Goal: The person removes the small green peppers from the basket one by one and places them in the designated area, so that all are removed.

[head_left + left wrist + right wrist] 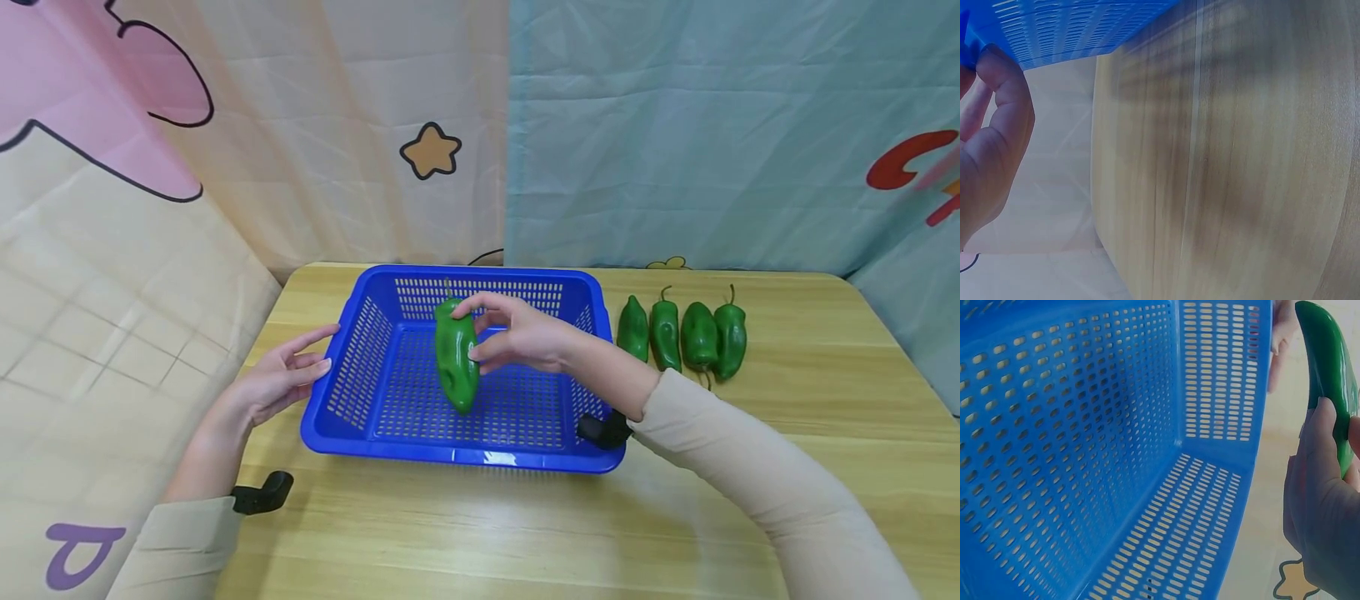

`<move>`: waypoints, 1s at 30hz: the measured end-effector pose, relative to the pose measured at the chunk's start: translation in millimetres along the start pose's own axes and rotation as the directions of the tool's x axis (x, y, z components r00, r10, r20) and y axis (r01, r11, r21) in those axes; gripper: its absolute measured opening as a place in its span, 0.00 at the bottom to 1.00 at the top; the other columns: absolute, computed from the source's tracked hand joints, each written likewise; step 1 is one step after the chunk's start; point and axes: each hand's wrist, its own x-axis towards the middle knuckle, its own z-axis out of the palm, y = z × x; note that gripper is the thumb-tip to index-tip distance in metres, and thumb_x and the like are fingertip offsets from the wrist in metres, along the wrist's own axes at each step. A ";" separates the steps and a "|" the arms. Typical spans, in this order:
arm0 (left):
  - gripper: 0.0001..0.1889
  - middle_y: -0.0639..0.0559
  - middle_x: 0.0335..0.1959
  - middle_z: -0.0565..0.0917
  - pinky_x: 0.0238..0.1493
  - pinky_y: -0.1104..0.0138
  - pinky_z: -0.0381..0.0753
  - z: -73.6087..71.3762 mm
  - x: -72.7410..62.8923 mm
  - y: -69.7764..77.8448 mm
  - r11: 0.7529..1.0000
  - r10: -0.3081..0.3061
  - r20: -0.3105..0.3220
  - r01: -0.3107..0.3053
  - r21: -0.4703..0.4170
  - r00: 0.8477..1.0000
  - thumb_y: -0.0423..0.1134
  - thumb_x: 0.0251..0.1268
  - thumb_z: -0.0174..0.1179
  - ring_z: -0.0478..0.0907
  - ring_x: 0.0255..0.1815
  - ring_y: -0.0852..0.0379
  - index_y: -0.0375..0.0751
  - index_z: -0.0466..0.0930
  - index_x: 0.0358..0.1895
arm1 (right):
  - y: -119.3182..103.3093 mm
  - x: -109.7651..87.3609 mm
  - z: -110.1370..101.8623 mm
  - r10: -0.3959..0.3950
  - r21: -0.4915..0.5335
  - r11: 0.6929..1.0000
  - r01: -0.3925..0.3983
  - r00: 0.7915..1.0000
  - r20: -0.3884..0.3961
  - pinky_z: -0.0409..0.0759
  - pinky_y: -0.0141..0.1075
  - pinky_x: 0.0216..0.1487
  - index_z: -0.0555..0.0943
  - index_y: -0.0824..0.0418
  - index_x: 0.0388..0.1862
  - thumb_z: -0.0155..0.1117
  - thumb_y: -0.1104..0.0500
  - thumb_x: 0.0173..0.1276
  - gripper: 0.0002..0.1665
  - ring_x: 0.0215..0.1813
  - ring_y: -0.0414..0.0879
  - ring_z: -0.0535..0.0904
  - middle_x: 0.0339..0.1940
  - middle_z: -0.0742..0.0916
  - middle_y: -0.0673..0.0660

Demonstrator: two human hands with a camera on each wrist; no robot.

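A large green pepper (pixel 456 358) is pinched between the thumb and fingers of my right hand (pixel 521 333), held over the blue plastic basket (pixel 465 457). In the right wrist view the pepper (pixel 1327 356) shows beyond the basket's wall, gripped along its side. My left hand (pixel 281 379) grips the basket's left rim, and the left wrist view shows its fingers (pixel 1013 94) at that edge. The basket's slotted floor shows bare around the pepper. Right of the basket several more green peppers (pixel 699 333) lie in a row on the table.
The basket stands on a light wooden table (pixel 420 533). Printed curtains (pixel 637 150) hang behind the table and at its sides. A black wrist strap mount (pixel 603 429) on the right forearm hangs above the basket's front right corner.
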 end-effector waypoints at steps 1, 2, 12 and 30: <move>0.27 0.49 0.39 0.83 0.41 0.65 0.83 0.0 0.0 0.1 1.000 0.000 0.002 0.000 -0.005 1.000 0.29 0.69 0.51 0.83 0.39 0.54 0.49 0.59 0.69 | -0.3 -1.5 -0.9 -0.001 -0.002 1.000 0.001 1.000 0.002 0.81 0.52 0.44 0.67 0.65 0.58 0.55 0.80 0.58 0.29 0.38 0.52 0.81 0.44 0.73 0.66; 0.27 0.49 0.39 0.83 0.41 0.65 0.83 -0.1 0.3 0.1 1.000 0.000 0.001 0.000 -0.004 1.000 0.29 0.69 0.51 0.83 0.39 0.54 0.49 0.59 0.69 | -0.3 -2.9 -2.0 -0.003 -0.002 1.000 0.003 1.000 0.003 0.81 0.50 0.43 0.67 0.65 0.58 0.55 0.80 0.58 0.29 0.38 0.52 0.81 0.45 0.73 0.66; 0.27 0.49 0.40 0.83 0.41 0.65 0.82 -1.1 2.1 0.5 1.000 -0.004 0.003 0.004 -0.007 1.000 0.30 0.69 0.51 0.82 0.39 0.54 0.51 0.60 0.68 | -8.0 -16.9 -15.2 -0.013 -0.015 1.000 0.013 1.000 -0.006 0.82 0.50 0.43 0.67 0.63 0.59 0.57 0.78 0.59 0.29 0.39 0.53 0.81 0.47 0.73 0.66; 0.29 0.50 0.39 0.83 0.42 0.65 0.82 -0.6 0.6 -0.7 1.000 -0.018 -0.022 0.018 0.000 1.000 0.31 0.68 0.52 0.82 0.39 0.55 0.48 0.56 0.71 | -20.9 -42.6 -32.4 -0.049 -0.023 0.999 0.048 0.998 -0.047 0.82 0.48 0.43 0.68 0.60 0.58 0.56 0.77 0.60 0.28 0.39 0.52 0.82 0.49 0.73 0.66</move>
